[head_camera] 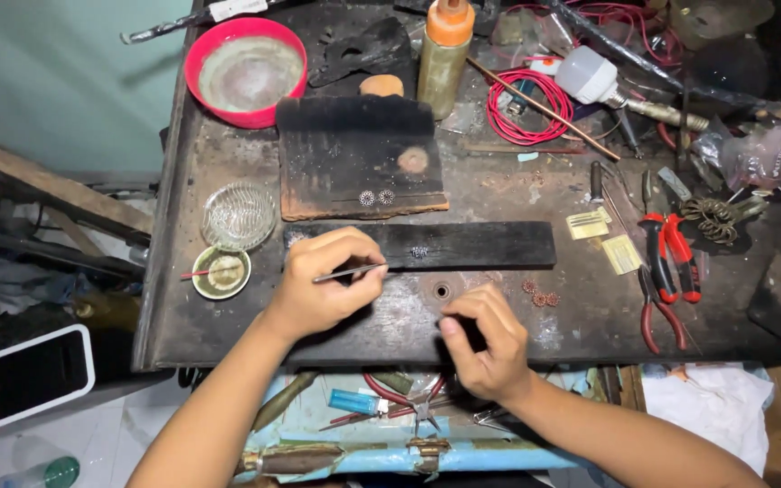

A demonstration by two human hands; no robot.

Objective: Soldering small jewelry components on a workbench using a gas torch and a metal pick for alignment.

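My left hand (323, 285) grips slim metal tweezers (354, 270) whose tips point right, just below a long charred wooden bar (481, 244). A tiny round metal piece (419, 252) lies on that bar. My right hand (485, 342) rests at the bench's front edge with fingers pinched together; I cannot see what, if anything, is between them. A small ring (442, 291) sits on the bench between both hands. Several small coppery round pieces (540, 295) lie right of it. Two little filigree discs (376, 197) rest on a burnt block (359, 154).
A red bowl (246, 70), a glass dish (239, 215) and a small cup with a stick (221, 273) stand left. A bottle (445, 54), red wire coil (528, 107) and red-handled pliers (671, 262) lie at back and right. A drawer of tools (381, 416) hangs open below.
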